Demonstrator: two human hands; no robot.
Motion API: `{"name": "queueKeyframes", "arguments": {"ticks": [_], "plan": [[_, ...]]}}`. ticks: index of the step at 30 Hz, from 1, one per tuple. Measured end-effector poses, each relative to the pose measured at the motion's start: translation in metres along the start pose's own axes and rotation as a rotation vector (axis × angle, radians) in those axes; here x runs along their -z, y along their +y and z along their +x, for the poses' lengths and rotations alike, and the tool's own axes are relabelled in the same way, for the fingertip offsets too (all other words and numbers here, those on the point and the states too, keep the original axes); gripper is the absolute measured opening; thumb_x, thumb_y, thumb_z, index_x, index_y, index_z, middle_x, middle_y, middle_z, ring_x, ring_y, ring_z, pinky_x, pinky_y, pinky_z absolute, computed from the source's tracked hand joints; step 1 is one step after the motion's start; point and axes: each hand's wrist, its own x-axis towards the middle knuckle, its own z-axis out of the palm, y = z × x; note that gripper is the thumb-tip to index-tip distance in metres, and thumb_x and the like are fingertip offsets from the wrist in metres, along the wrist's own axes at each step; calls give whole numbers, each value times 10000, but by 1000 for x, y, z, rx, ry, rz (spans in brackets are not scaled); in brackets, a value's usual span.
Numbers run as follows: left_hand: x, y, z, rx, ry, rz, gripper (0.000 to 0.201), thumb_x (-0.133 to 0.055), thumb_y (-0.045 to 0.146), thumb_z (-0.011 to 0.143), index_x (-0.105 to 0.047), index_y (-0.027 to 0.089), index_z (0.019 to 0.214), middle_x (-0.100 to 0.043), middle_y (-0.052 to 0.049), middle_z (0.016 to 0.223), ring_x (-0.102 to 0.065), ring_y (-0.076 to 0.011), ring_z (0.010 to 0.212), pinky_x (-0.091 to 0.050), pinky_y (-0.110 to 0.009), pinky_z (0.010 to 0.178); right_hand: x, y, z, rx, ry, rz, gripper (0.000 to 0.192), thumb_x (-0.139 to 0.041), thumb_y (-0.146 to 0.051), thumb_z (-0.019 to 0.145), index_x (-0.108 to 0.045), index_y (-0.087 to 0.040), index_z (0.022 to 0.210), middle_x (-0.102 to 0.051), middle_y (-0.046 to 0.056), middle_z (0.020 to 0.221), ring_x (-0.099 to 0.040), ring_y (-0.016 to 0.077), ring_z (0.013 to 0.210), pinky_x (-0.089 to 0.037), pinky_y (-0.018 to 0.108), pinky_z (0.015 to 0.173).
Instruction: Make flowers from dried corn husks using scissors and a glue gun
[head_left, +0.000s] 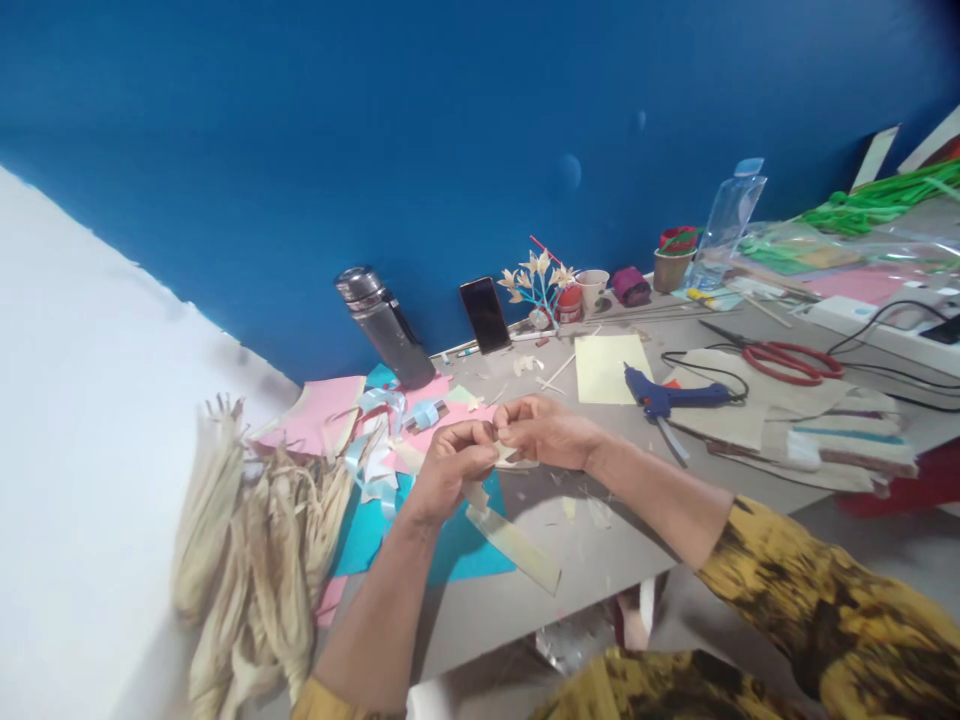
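Observation:
My left hand [454, 465] and my right hand [551, 432] meet above the table, thumbs and fingertips pinched close together. Between them is a small pale cream piece [504, 453], like dried husk or paper; the fingers cover much of it. Below my left hand lies a pale cream strip [517, 545], slanting over a blue sheet [465, 550] and the grey table top; whether it joins the held piece I cannot tell. Pink paper [442, 398] and a light blue ribbon [381, 490] lie beside my left hand.
Dried husks [262, 570] hang at the left edge. Behind stand a flask [386, 330], a phone [485, 314], husk flowers [536, 275], a paper cup [594, 290] and a plastic bottle [727, 225]. A blue glue gun [667, 393], red-handled scissors [795, 362] and gloves [810, 430] lie right.

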Motion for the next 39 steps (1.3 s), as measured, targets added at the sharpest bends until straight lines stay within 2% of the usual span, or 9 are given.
{"name": "queueKeyframes", "arguments": {"ticks": [4, 8, 13, 20, 25, 29, 33, 36, 39], "plan": [[1, 2, 0, -59, -8, -113, 330, -773, 300, 633, -492, 160, 530, -380, 59, 554, -288, -42, 431, -198, -229, 444, 5, -5, 0, 57, 20, 189, 306, -867, -307, 660, -607, -156, 715, -499, -57, 595, -429, 73, 533, -384, 211, 556], [-1, 0, 2, -99, 111, -48, 359, -771, 340, 702, -479, 174, 576, -369, 72, 519, -276, -45, 425, -214, -225, 450, 2, -2, 0, 93, 94, 72, 457, -842, -540, 662, -658, -176, 870, -621, 3, 760, -555, 132, 691, -436, 242, 613], [-2, -5, 2, -95, 136, 131, 342, -760, 388, 777, -530, 171, 645, -369, 78, 493, -295, -52, 446, -216, -221, 470, -10, 5, 2, 116, 201, -129, 393, -916, -331, 596, -632, -184, 826, -572, -51, 613, -504, 99, 574, -365, 224, 559], [-1, -1, 0, -61, 7, -11, 392, -800, 422, 730, -511, 166, 662, -362, 84, 539, -247, -31, 445, -180, -211, 470, 0, -4, 0, 71, 82, 159, 298, -873, -230, 641, -601, -171, 748, -564, -48, 650, -488, 79, 556, -409, 230, 593], [1, -2, 1, -56, 63, 11, 398, -793, 416, 742, -492, 172, 651, -304, 95, 500, -245, -40, 443, -173, -211, 462, 4, -4, 0, 93, 113, 132, 397, -851, -437, 686, -646, -189, 919, -631, -9, 796, -578, 129, 694, -451, 254, 630], [-2, -2, 1, -6, 77, 36, 395, -816, 424, 712, -514, 171, 677, -326, 98, 498, -242, -35, 437, -175, -207, 458, -2, 0, 1, 66, 147, 14, 352, -907, -261, 612, -637, -167, 818, -626, -14, 719, -556, 106, 645, -414, 224, 601], [0, -2, 2, -20, 10, -84, 401, -814, 392, 708, -485, 171, 640, -327, 94, 503, -243, -34, 437, -182, -208, 462, 9, -9, 3, 116, 160, 212, 282, -854, -181, 640, -595, -173, 751, -505, -59, 608, -447, 75, 546, -398, 211, 555], [4, -4, 3, -55, 73, -103, 395, -804, 383, 717, -478, 177, 631, -355, 84, 488, -303, -50, 440, -225, -208, 468, 19, -17, 4, 178, 224, 321, 254, -825, -257, 685, -590, -185, 750, -511, -47, 646, -428, 82, 551, -383, 204, 510], [6, -7, 6, -77, 177, -35, 363, -805, 395, 723, -522, 176, 663, -461, 57, 518, -404, -73, 479, -282, -211, 488, 15, -14, 5, 105, 255, 175, 373, -857, -441, 664, -643, -168, 800, -592, -3, 733, -465, 87, 585, -369, 188, 486]]}}
